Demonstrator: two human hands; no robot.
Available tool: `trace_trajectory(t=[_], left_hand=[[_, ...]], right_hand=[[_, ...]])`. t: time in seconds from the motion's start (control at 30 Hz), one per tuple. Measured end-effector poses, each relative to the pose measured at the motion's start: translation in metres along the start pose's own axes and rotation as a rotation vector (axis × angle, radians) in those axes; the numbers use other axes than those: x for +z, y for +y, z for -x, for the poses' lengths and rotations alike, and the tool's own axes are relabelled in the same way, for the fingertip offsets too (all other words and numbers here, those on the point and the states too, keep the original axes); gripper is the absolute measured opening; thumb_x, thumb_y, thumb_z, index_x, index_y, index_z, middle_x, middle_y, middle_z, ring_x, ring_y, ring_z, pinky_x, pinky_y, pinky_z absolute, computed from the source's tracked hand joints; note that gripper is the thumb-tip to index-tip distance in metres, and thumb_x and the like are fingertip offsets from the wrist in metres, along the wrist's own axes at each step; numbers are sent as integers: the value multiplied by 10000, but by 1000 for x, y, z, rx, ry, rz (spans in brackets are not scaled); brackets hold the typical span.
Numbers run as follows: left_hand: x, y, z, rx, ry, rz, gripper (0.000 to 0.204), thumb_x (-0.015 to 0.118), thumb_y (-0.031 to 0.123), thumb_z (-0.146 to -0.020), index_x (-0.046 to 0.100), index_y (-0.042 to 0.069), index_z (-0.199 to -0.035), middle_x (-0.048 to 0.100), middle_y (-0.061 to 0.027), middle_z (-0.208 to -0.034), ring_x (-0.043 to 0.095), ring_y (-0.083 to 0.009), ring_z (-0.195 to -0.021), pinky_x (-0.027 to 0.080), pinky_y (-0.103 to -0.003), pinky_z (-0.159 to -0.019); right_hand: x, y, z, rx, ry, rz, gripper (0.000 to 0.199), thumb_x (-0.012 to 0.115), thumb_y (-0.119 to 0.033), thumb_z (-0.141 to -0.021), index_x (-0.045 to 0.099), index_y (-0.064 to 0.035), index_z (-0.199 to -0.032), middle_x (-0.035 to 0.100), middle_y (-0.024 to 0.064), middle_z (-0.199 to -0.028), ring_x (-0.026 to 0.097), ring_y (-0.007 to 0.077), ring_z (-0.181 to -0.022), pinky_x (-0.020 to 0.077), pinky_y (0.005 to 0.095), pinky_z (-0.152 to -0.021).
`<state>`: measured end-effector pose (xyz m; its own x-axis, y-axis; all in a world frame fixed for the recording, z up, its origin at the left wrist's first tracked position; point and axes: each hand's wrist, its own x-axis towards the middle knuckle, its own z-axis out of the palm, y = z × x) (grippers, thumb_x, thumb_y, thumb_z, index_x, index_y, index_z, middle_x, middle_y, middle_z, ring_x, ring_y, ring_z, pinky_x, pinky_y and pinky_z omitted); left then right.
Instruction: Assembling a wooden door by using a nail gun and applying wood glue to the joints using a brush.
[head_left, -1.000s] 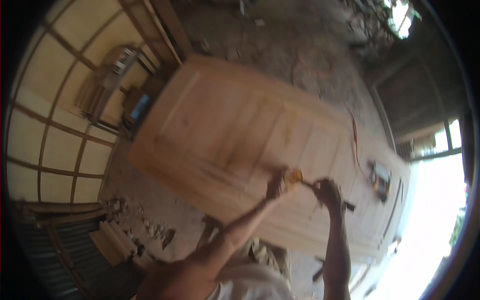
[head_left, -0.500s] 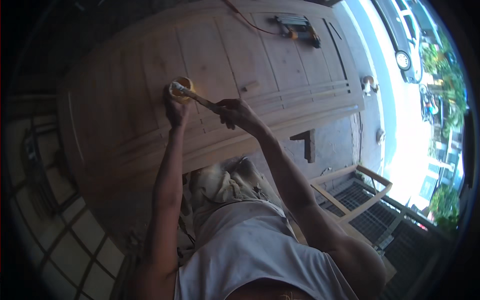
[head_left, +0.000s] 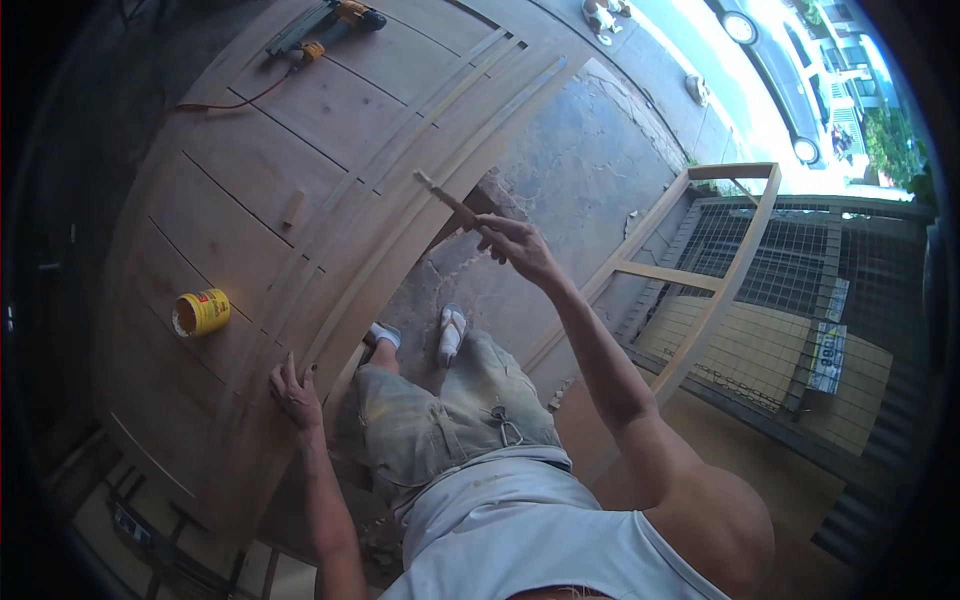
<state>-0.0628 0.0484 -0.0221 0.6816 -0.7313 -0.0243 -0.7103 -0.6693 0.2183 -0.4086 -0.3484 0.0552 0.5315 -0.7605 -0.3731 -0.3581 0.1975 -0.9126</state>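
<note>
My right hand (head_left: 515,245) grips a flat wooden stick (head_left: 445,197), its pale, smeared tip pointing up and left above the near edge of a large wooden panelled door (head_left: 340,130). Fingers spread, my left hand (head_left: 297,395) rests on the door's near edge and holds nothing. Beyond that hand, an uncovered yellow tub (head_left: 205,312) sits on the door with whitish residue at its rim. A small wood block (head_left: 293,208) lies on the panels between the tub and the door's far end.
An orange-and-black nail gun (head_left: 340,20) with a red hose (head_left: 250,98) lies on the door. To the right, a wooden frame (head_left: 735,255) leans by a wire-mesh cage (head_left: 690,265). A white-and-brown animal (head_left: 603,15) is on the pavement; a car (head_left: 775,75) stands beyond.
My left hand has let go of the tub, which now stands on the door, and has moved to the near edge. The stick has come out of the tub, and the view has turned rightward.
</note>
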Motion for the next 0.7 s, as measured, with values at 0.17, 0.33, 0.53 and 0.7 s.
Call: trace_trajectory(t=[0.17, 0.33, 0.53, 0.7], left_hand=[[15, -22, -9, 189, -37, 72, 362, 749, 183, -961, 722, 42, -1294, 664, -152, -1139, 657, -339, -1059, 522, -478, -906], [24, -25, -9, 240, -61, 123, 295, 690, 49, -987, 715, -18, -1274, 661, -174, -1118, 669, -344, -1011, 547, -443, -844], [25, -22, -9, 287, -15, 70, 285, 702, 23, -979, 731, -11, -1261, 662, -165, -1100, 668, -331, -981, 551, -430, -825], [23, -17, -8, 219, -7, 54, 279, 737, 48, -960, 750, -3, -1233, 674, -153, -1086, 664, -329, -985, 545, -434, -821]], right_hand=[[-65, 65, -48, -12, 193, -99, 404, 667, -290, -1073, 697, -69, -1409, 752, -19, -942, 628, 46, -854, 523, 228, -743], [-83, 102, -87, -21, 274, 6, 393, 681, -265, -1058, 706, -43, -1381, 784, 40, -1059, 657, 90, -951, 535, 291, -897], [-71, 105, -78, -54, 299, 85, 403, 687, -272, -1049, 702, -35, -1375, 803, 88, -1090, 685, 113, -969, 552, 317, -900], [-73, 98, -60, 87, 169, 70, 406, 713, -287, -1028, 721, -52, -1359, 804, 100, -1065, 677, 104, -968, 545, 300, -875]])
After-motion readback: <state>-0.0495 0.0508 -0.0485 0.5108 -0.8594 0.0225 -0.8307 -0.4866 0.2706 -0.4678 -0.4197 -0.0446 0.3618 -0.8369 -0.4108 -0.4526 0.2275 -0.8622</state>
